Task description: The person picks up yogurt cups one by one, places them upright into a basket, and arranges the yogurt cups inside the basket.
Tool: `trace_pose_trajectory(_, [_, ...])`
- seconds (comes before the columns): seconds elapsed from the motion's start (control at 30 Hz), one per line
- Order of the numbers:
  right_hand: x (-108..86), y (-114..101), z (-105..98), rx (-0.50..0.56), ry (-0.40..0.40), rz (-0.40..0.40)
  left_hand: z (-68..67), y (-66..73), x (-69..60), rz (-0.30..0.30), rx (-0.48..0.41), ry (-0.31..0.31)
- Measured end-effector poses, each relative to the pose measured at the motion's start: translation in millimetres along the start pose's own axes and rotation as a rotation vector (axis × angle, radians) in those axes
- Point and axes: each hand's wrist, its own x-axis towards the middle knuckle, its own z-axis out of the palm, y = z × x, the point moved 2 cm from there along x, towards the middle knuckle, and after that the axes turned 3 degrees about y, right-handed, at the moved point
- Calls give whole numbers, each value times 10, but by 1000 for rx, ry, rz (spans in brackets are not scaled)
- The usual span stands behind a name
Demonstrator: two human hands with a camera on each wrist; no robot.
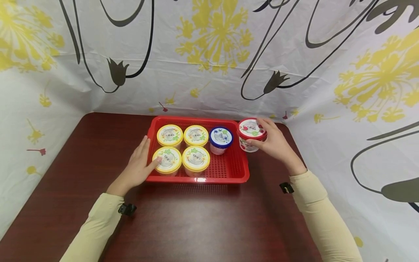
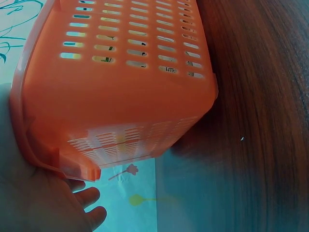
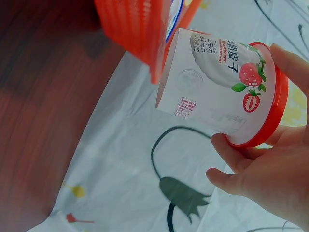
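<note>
My right hand [image 1: 276, 143] grips a strawberry-printed paper cup [image 3: 207, 87] by its red lid [image 1: 252, 128], fingers and thumb around the lid's edge. It holds the cup up at the right rim of a red plastic basket [image 1: 238, 174]. My left hand [image 1: 135, 165] rests against the basket's left rim with its fingers straight, the thumb reaching over a yellow-lidded cup [image 1: 167, 160]. Other yellow-lidded cups [image 1: 196, 158] fill the left and middle of the basket. A smaller blue-lidded cup [image 1: 221, 137] stands to their right.
The basket sits on a dark reddish-brown wooden table [image 1: 196, 222]. White cloth [image 1: 203, 91] with yellow and grey plant prints hangs behind the table and along both sides. The basket's slotted side [image 2: 130, 87] fills much of the left wrist view.
</note>
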Motion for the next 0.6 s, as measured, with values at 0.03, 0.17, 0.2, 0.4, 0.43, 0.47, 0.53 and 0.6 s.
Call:
trace_pose_trajectory(0.03, [-2, -27, 13, -3, -6, -8, 3, 1, 0, 0, -2, 0])
trace_pose_trajectory(0.17, [-5, -127, 75, 0, -14, -45, 9, -2, -4, -1, -2, 1])
trace_pose_trajectory(0.2, [-5, -150, 92, 4, -15, -53, 9, -3, -3, -1, -1, 2])
trace_pose_trajectory(0.4, [-8, -250, 214, 34, -37, -67, 6, -5, 0, -3, 3, 1])
trace_pose_trajectory(0.43, [-12, -262, 238, 42, -43, -66, 7, -4, 0, -4, 3, 0])
trace_pose_trajectory(0.47, [-15, -274, 263, 47, -50, -65, 7, -4, 0, -5, 3, 0])
trace_pose_trajectory(0.53, [-26, -295, 315, 54, -66, -64, 7, -5, 1, -5, 5, 1])
trace_pose_trajectory(0.6, [-34, -313, 362, 68, -79, -65, 8, -5, 1, -6, 4, 2])
